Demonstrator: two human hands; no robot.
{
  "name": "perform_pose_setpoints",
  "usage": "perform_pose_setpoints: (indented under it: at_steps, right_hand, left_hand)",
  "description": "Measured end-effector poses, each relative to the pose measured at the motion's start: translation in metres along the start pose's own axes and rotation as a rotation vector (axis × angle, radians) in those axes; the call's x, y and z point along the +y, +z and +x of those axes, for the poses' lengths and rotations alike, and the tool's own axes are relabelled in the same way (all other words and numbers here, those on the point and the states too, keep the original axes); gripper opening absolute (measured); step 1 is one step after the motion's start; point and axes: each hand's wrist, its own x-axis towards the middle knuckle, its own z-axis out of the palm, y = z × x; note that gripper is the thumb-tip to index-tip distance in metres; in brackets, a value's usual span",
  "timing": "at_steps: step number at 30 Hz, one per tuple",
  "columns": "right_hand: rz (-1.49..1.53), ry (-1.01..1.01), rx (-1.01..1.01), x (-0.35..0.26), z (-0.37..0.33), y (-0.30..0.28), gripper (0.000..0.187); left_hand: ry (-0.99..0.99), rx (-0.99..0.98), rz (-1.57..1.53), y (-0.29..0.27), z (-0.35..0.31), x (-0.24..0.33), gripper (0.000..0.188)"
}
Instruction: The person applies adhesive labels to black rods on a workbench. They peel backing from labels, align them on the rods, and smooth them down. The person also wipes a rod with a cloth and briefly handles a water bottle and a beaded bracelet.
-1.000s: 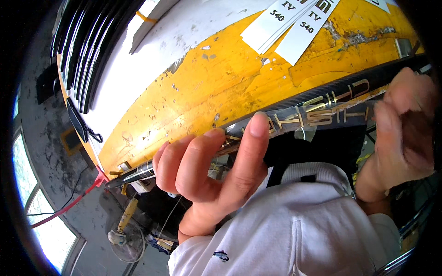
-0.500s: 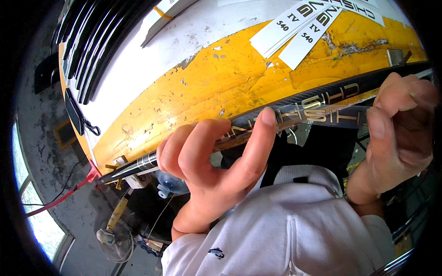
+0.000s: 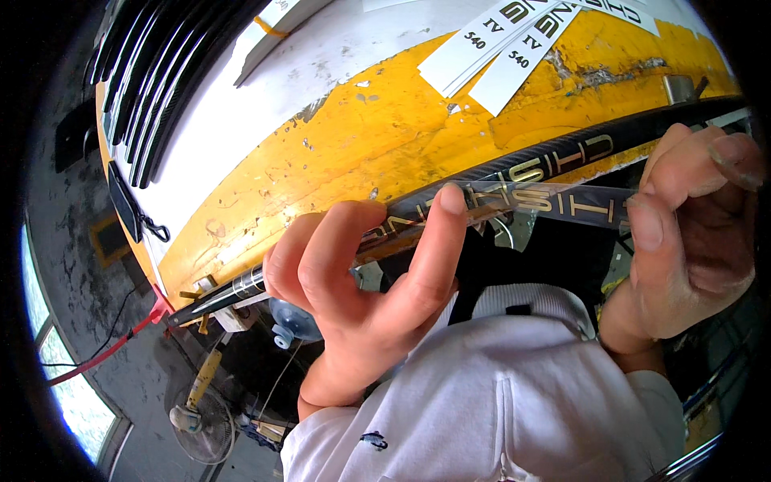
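A long, slim black tube [image 3: 554, 165] with a woven sheen and gold lettering runs slantwise along the near edge of the yellow-and-white table. My left hand [image 3: 361, 277] grips it left of the middle, fingers curled over its far side and the thumb on the near side. My right hand [image 3: 683, 233] pinches the end of a clear film strip [image 3: 590, 205] between thumb and fingers. This strip stretches from beside my left thumb, standing away from the tube toward the right. Gold letter shapes show on or through it; which, I cannot tell.
Several black tubes [image 3: 148, 96] lie at the table's far left, near a black tag with a cord [image 3: 124, 201]. White printed strips [image 3: 514, 68] lie on the far side. A metal clamp piece [image 3: 681, 88] sits at the right edge. Below left stand a fan [image 3: 201, 422] and a red cable [image 3: 112, 349].
Slightly more gold lettering on the tube shows uncovered beside the strip. My right hand keeps its pinch, and my left hand stays on the tube. The whole view has shifted a little.
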Motion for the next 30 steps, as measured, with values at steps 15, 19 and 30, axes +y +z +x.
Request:
perform_pose_setpoints:
  at_steps: [15,19,30]
  right_hand:
    - [0.016,-0.021,-0.006,-0.009,0.0,0.001,0.041]
    - [0.02,-0.024,-0.011,-0.011,0.0,0.001,0.041]
    - [0.034,-0.032,-0.028,-0.015,0.001,0.004,0.041]
  left_hand:
    - [0.046,-0.024,-0.08,-0.009,-0.001,-0.007,0.058]
    - [0.103,-0.096,-0.051,-0.014,-0.005,-0.012,0.058]
    - [0.089,-0.008,-0.114,-0.009,-0.009,-0.014,0.049]
